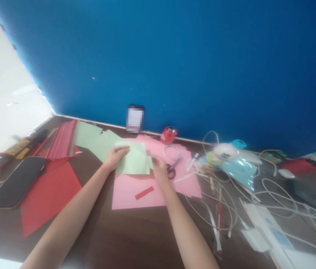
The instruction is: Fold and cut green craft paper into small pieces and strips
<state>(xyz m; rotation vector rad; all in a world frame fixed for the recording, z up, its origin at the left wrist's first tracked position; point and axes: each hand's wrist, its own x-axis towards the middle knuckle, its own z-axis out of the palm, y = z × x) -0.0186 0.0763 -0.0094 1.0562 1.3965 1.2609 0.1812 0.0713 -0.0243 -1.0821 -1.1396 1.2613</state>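
Our left hand [114,157] holds green sheet [133,158] near left edge of pink paper [126,194], right hand [160,167] pinches pale strip [150,163] at sheet's right

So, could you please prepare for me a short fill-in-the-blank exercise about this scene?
1. The left hand touches a sheet coloured pale ____.
2. The hand nearer the scissors is the ____ one.
3. The wall is coloured ____.
4. The small strip on the pink paper is coloured ____.

Missing words: green; right; blue; red.
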